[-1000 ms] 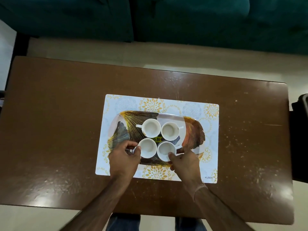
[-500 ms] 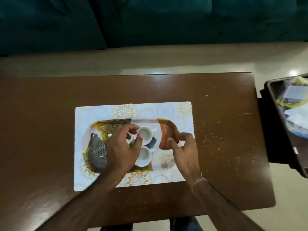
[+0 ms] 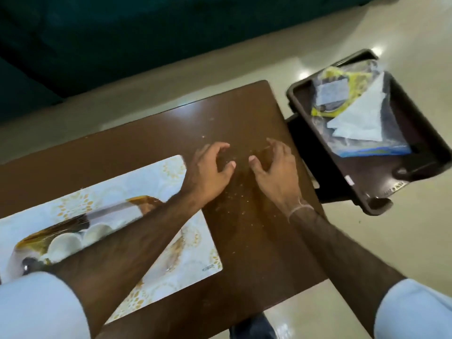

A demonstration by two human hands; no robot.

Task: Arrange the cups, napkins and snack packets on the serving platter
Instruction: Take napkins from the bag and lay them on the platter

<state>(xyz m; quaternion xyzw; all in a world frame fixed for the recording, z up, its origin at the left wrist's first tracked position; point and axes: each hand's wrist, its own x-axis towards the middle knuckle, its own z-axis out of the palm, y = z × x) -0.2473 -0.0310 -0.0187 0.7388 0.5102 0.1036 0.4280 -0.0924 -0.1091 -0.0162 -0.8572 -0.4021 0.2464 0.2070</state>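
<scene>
White cups (image 3: 64,243) stand on the gold-patterned serving platter (image 3: 115,211) at the lower left, partly hidden by my left forearm. My left hand (image 3: 210,167) and my right hand (image 3: 276,167) hover side by side over the bare right part of the table, fingers apart and curled, holding nothing. White folded napkins (image 3: 357,118) and snack packets, one yellow (image 3: 342,89) and one blue-edged (image 3: 376,150), lie in a dark brown tray (image 3: 381,187) to the right of the table.
The platter rests on a white floral placemat (image 3: 171,255) on the brown wooden table (image 3: 256,241), which is dusted with crumbs. The dark tray sits on a stand beside the table's right edge. A teal sofa (image 3: 122,45) stands beyond.
Both hands have left the cups on the platter and moved right over the bare table towards the dark tray. The view has swung right, bringing the tray in.
</scene>
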